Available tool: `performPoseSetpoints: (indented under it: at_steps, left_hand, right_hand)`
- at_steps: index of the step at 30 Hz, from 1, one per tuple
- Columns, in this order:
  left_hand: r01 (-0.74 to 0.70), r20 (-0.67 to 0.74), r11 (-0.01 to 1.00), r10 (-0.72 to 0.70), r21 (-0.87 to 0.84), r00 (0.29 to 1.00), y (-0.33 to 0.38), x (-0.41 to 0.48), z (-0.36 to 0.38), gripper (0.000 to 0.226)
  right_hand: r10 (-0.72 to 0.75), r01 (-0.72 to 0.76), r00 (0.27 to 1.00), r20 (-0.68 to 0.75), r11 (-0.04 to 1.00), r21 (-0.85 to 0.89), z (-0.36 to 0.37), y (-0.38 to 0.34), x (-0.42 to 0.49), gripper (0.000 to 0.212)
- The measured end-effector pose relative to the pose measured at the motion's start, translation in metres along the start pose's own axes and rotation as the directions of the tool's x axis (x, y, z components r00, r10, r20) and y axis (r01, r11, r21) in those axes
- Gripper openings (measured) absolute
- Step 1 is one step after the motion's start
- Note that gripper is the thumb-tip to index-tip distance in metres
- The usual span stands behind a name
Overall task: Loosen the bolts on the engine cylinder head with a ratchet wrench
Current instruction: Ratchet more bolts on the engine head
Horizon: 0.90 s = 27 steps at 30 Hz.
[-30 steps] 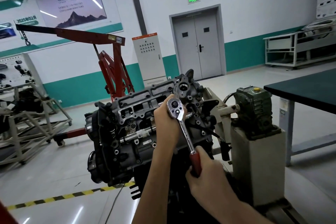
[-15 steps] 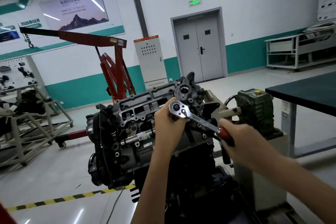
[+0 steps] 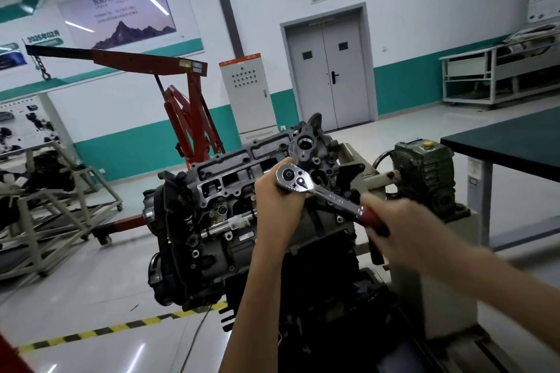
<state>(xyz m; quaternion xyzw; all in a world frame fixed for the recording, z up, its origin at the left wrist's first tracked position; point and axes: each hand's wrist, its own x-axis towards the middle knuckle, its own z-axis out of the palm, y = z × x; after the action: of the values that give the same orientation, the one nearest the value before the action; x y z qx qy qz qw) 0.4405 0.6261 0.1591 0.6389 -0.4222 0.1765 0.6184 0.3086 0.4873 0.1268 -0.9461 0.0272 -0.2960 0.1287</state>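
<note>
The dark grey cast-metal engine cylinder head [image 3: 230,179] is carried tilted on its stand. Near its right end, the chrome, red-handled ratchet wrench [image 3: 330,195] should be pressed square onto the hidden bolt by the left hand [image 3: 277,203] wrapped round the wrench's head. The handle, clasped by the right hand [image 3: 403,221], should be swung steadily.

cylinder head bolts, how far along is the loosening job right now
Done: the ratchet wrench is seated on the cylinder head, its bolt hidden beneath. In hand: the left hand steadies the wrench's head while the right hand, blurred, grips the red handle, so one bolt is probably being turned. Left: no removed bolts are in sight, and whether the others are loose cannot be told, so most likely remain.
</note>
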Motion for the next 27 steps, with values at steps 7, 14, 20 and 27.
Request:
performPoseSetpoints:
  at_steps: [7,14,20,27]
  left_hand:
    - [-0.061,-0.008,0.998,0.061,0.003,0.998,-0.001,-0.002,-0.001,0.038]
    - [-0.047,-0.117,0.998,0.041,-0.050,0.992,-0.001,-0.001,0.013,0.040]
    - [0.031,-0.069,1.000,-0.031,0.003,0.997,-0.003,0.001,0.005,0.049]
    - [-0.026,0.014,1.000,0.027,-0.014,1.000,0.002,0.001,0.000,0.043]
  right_hand:
    - [-0.051,0.048,0.999,-0.013,0.984,-0.171,-0.020,0.019,0.027,0.019]
    - [0.204,-0.157,0.978,-0.044,0.857,0.491,0.062,-0.067,-0.029,0.030]
    - [0.116,-0.105,0.993,-0.013,0.936,0.335,0.035,-0.037,-0.022,0.028]
    - [-0.139,0.121,0.988,-0.067,0.966,-0.228,-0.045,0.020,0.040,0.015]
